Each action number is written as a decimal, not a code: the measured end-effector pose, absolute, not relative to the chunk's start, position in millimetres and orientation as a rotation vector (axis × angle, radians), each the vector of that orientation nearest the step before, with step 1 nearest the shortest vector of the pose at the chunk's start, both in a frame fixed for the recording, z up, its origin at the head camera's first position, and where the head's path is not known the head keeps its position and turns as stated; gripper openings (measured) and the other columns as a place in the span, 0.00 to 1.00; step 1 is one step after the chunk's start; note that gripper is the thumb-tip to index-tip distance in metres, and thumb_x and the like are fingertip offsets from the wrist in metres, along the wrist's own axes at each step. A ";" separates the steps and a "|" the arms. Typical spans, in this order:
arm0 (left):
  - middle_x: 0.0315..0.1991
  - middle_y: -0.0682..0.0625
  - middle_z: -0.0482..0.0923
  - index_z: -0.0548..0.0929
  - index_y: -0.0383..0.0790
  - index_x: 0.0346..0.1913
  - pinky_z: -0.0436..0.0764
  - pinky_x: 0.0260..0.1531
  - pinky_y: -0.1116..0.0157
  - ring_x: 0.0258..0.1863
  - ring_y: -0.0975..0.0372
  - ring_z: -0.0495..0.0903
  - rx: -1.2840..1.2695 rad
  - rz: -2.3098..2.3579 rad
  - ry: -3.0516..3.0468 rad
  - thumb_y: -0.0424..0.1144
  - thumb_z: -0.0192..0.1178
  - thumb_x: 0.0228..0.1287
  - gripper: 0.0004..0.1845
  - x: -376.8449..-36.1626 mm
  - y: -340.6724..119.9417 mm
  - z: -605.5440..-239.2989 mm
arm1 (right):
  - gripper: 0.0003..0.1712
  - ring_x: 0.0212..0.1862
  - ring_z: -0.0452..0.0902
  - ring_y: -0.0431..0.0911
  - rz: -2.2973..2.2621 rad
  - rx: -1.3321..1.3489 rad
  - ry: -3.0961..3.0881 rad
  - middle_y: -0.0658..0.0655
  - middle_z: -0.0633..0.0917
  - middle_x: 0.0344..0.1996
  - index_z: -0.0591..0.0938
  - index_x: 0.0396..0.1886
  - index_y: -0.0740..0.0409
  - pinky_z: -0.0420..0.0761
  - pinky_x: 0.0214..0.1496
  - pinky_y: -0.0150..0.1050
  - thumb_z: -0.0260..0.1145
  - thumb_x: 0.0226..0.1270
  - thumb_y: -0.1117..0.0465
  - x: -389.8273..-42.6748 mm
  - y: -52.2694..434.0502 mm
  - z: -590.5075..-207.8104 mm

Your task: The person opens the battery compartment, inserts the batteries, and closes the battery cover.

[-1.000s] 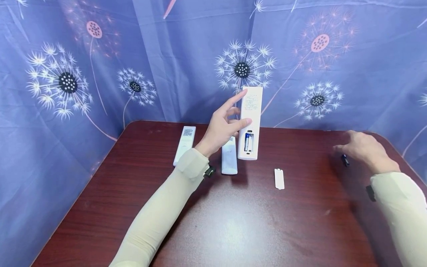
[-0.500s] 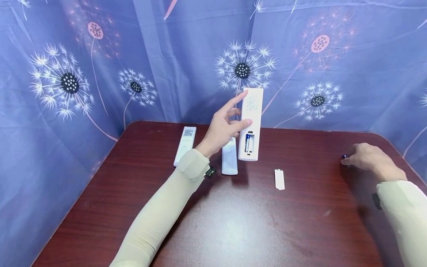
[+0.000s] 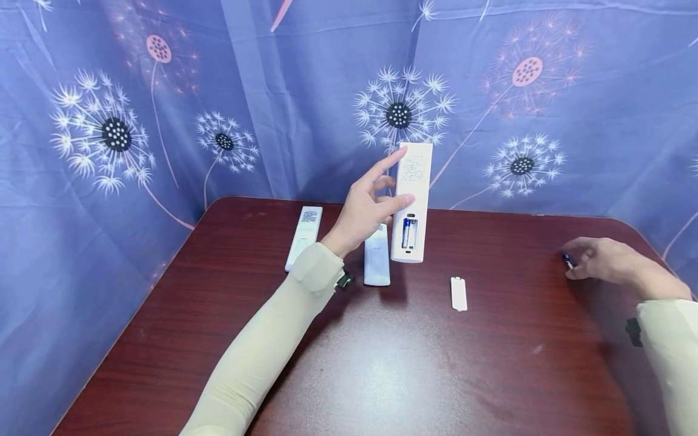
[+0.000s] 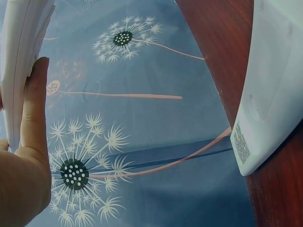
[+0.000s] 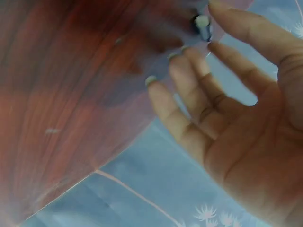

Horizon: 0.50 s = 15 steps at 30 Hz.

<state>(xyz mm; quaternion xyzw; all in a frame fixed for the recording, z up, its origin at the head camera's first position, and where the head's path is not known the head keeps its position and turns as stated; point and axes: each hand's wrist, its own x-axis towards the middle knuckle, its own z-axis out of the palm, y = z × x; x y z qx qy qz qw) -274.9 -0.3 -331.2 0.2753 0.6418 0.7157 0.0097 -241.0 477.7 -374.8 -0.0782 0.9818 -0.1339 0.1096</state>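
Note:
My left hand [image 3: 362, 209] grips a white remote control [image 3: 415, 175] upright above the table, its back toward me. The remote's battery compartment is uncovered, with one blue-and-silver battery [image 3: 406, 234] in its left slot and the right slot bare. In the left wrist view, a finger lies along the edge of the remote [image 4: 16, 61]. At the far right, my right hand [image 3: 608, 260] is around a loose battery [image 3: 568, 261] on the table. In the right wrist view, thumb and index finger stand apart on either side of that battery [image 5: 203, 27]; a firm hold does not show.
A white battery cover [image 3: 458, 294] lies on the dark red wooden table [image 3: 382, 363] to the right of centre. Two more remotes lie face down: one at left [image 3: 304, 238] and one partly behind my left hand [image 3: 377, 260]. A blue dandelion curtain [image 3: 305, 109] hangs behind.
My right hand has come down to the loose battery, and its fingers have shifted around it. The left hand keeps the remote almost still.

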 end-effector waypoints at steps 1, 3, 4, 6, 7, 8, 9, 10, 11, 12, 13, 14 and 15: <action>0.47 0.41 0.80 0.70 0.61 0.81 0.79 0.24 0.61 0.30 0.55 0.85 0.861 2.235 2.004 0.26 0.69 0.71 0.42 -275.0 -0.3 -331.1 | 0.35 0.34 0.75 0.46 -0.402 -0.242 2.887 0.52 0.80 0.30 0.78 0.59 0.76 0.75 0.39 0.45 0.81 0.59 0.58 -240.4 479.7 -376.0; 0.48 0.41 0.80 0.70 0.61 0.81 0.79 0.24 0.61 0.30 0.55 0.85 0.863 2.236 2.002 0.26 0.68 0.71 0.42 -275.2 -0.3 -331.2 | 0.34 0.35 0.73 0.46 -0.428 -0.267 2.895 0.53 0.79 0.32 0.80 0.59 0.74 0.73 0.39 0.44 0.81 0.59 0.59 -239.7 484.2 -377.9; 0.48 0.41 0.80 0.70 0.61 0.81 0.80 0.24 0.61 0.30 0.55 0.85 0.863 2.237 1.999 0.26 0.69 0.71 0.42 -275.1 -0.3 -331.2 | 0.33 0.35 0.74 0.45 -0.430 -0.270 2.904 0.53 0.80 0.32 0.80 0.59 0.74 0.73 0.38 0.43 0.81 0.59 0.59 -239.5 486.2 -378.9; 0.47 0.41 0.80 0.70 0.61 0.81 0.80 0.24 0.60 0.30 0.55 0.85 0.863 2.239 1.995 0.26 0.69 0.71 0.42 -274.8 -0.3 -331.0 | 0.32 0.36 0.75 0.45 -0.434 -0.273 2.919 0.55 0.82 0.34 0.82 0.59 0.73 0.74 0.38 0.43 0.81 0.60 0.59 -239.6 490.2 -381.0; 0.47 0.41 0.80 0.70 0.61 0.81 0.80 0.24 0.60 0.30 0.55 0.85 0.864 2.239 1.993 0.26 0.69 0.71 0.42 -274.9 -0.3 -331.1 | 0.31 0.36 0.76 0.46 -0.441 -0.278 2.923 0.55 0.82 0.34 0.82 0.58 0.73 0.74 0.38 0.43 0.81 0.60 0.59 -239.9 492.1 -382.2; 0.47 0.41 0.80 0.70 0.61 0.81 0.80 0.24 0.61 0.30 0.55 0.85 0.864 2.241 1.991 0.26 0.69 0.71 0.42 -274.9 -0.4 -331.1 | 0.31 0.37 0.77 0.47 -0.448 -0.272 2.927 0.56 0.83 0.35 0.83 0.58 0.73 0.75 0.38 0.43 0.81 0.60 0.59 -240.1 493.4 -383.2; 0.47 0.41 0.80 0.70 0.61 0.81 0.80 0.24 0.61 0.30 0.55 0.85 0.866 2.241 1.990 0.26 0.69 0.71 0.42 -275.1 -0.4 -331.1 | 0.30 0.37 0.77 0.47 -0.452 -0.269 2.929 0.56 0.84 0.34 0.83 0.57 0.72 0.75 0.38 0.43 0.82 0.60 0.58 -240.4 494.4 -384.3; 0.47 0.41 0.79 0.70 0.60 0.81 0.80 0.24 0.61 0.30 0.55 0.85 0.867 2.243 1.989 0.26 0.69 0.71 0.42 -275.2 -0.5 -331.1 | 0.30 0.37 0.78 0.47 -0.455 -0.266 2.932 0.56 0.84 0.35 0.84 0.56 0.71 0.75 0.39 0.43 0.82 0.60 0.57 -240.6 495.1 -384.9; 0.47 0.41 0.79 0.70 0.60 0.81 0.80 0.24 0.61 0.30 0.55 0.85 0.868 2.243 1.988 0.26 0.69 0.71 0.42 -275.4 -0.5 -331.1 | 0.30 0.37 0.78 0.48 -0.459 -0.266 2.931 0.56 0.84 0.34 0.84 0.56 0.71 0.75 0.39 0.44 0.82 0.61 0.56 -240.7 495.8 -385.4; 0.47 0.41 0.79 0.70 0.61 0.81 0.80 0.24 0.61 0.30 0.55 0.86 0.868 2.243 1.989 0.26 0.69 0.71 0.42 -275.4 -0.5 -331.0 | 0.29 0.37 0.78 0.48 -0.462 -0.265 2.931 0.56 0.84 0.34 0.85 0.55 0.70 0.75 0.39 0.44 0.82 0.61 0.56 -240.6 496.5 -385.9; 0.47 0.41 0.79 0.70 0.61 0.81 0.80 0.24 0.62 0.30 0.55 0.86 0.866 2.243 1.990 0.26 0.69 0.71 0.42 -275.4 -0.5 -330.9 | 0.29 0.37 0.78 0.48 -0.466 -0.255 2.932 0.56 0.84 0.34 0.85 0.54 0.69 0.75 0.39 0.45 0.82 0.61 0.54 -240.4 496.5 -386.5; 0.47 0.41 0.79 0.70 0.61 0.81 0.80 0.25 0.62 0.30 0.55 0.86 0.864 2.242 1.991 0.26 0.69 0.71 0.42 -275.2 -0.4 -330.8 | 0.29 0.38 0.78 0.48 -0.473 -0.244 2.931 0.56 0.84 0.35 0.85 0.53 0.69 0.76 0.39 0.45 0.82 0.61 0.53 -240.1 496.5 -387.0; 0.47 0.41 0.79 0.70 0.61 0.81 0.80 0.25 0.62 0.30 0.55 0.86 0.861 2.241 1.993 0.26 0.69 0.71 0.42 -275.0 -0.4 -330.7 | 0.29 0.38 0.79 0.48 -0.476 -0.234 2.929 0.56 0.85 0.35 0.85 0.52 0.68 0.76 0.40 0.45 0.82 0.61 0.52 -239.8 496.4 -387.7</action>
